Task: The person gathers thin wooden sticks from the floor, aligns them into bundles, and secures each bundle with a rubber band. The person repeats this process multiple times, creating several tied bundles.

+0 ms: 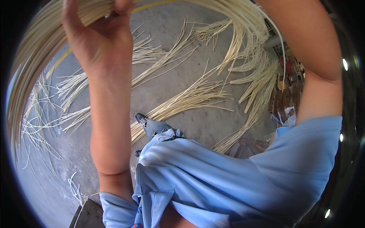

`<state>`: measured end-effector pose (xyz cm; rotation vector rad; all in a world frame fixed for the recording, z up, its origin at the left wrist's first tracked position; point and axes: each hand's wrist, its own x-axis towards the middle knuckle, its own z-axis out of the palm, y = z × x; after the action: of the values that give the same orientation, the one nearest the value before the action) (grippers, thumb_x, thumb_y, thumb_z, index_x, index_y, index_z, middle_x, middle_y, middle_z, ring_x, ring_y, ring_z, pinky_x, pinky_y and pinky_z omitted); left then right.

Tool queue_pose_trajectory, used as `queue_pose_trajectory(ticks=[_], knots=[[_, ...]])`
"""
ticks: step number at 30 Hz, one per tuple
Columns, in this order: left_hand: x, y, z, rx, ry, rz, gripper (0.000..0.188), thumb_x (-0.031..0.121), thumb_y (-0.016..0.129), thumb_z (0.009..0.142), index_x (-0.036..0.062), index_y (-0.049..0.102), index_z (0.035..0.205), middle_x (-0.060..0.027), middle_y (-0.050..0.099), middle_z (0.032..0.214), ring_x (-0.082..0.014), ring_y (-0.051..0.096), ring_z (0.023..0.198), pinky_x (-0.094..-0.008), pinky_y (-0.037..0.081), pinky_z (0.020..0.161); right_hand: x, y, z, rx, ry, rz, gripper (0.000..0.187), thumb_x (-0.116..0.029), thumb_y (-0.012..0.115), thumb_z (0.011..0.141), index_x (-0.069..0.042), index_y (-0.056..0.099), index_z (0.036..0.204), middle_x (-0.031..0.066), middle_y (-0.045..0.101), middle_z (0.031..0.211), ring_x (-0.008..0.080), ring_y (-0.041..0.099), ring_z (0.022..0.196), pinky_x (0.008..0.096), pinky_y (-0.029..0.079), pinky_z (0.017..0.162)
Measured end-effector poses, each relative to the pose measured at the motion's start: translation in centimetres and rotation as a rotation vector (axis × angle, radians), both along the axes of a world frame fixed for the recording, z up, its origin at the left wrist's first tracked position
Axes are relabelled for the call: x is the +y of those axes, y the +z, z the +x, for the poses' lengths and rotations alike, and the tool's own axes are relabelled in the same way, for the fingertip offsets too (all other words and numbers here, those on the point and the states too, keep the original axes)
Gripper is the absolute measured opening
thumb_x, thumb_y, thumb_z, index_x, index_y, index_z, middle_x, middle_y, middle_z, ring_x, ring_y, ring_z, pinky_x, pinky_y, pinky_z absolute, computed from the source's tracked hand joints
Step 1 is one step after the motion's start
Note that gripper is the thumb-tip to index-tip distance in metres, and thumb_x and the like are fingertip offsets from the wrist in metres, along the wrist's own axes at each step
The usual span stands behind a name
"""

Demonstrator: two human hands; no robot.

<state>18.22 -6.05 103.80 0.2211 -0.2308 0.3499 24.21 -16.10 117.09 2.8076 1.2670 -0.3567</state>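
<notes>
A thick bundle of long, pale cane-like strands [38, 57] arches across the top of the head view and bends down along the left rim. My left hand [100, 40] is raised at the upper left, palm showing, with its fingers around the bundle; some fingertips are cut off by the top edge. At the upper right my right forearm [292, 26] reaches up beside the bundle's other end [247, 19]. That arm's hand lies outside the picture. One loose whitish strand [282, 41] hangs near the right forearm.
Several sheaves of similar strands [190, 97] lie fanned out on the grey concrete floor [171, 64]. Thin loose strands [38, 121] tangle at the left. My shoe [141, 119] is beside one sheaf. Brown stacked pieces [287, 98] stand at the right, and a dark box-like edge [89, 214] shows at lower left.
</notes>
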Motion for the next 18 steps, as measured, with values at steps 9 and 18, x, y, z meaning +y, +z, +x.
queue_pose_trajectory(ticks=[9, 18], knots=[[5.4, -0.2, -1.7, -0.510, -0.100, -0.194, 0.063, 0.033, 0.079, 0.092, 0.0017, 0.054, 0.141, -0.0144, 0.061, 0.139, -0.0311, 0.055, 0.131, -0.0531, 0.043, 0.114, 1.7, 5.1, -6.8, -0.080, -0.063, -0.123, 0.045, -0.024, 0.086, 0.066, -0.004, 0.074, 0.105, 0.0168, 0.077, 0.094, 0.0281, 0.074, 0.084, 0.0384, 0.058, 0.079], [6.8, 4.8, -6.3, -0.459, -0.156, -0.517, 0.070, 0.029, 0.081, 0.091, -0.0002, 0.048, 0.145, -0.0174, 0.053, 0.146, -0.0346, 0.050, 0.137, -0.0553, 0.041, 0.119, 3.8, 6.6, -9.0, -0.087, -0.089, -0.263, 0.045, -0.024, 0.087, 0.064, -0.004, 0.073, 0.102, 0.0157, 0.077, 0.092, 0.0271, 0.073, 0.081, 0.0380, 0.058, 0.077]])
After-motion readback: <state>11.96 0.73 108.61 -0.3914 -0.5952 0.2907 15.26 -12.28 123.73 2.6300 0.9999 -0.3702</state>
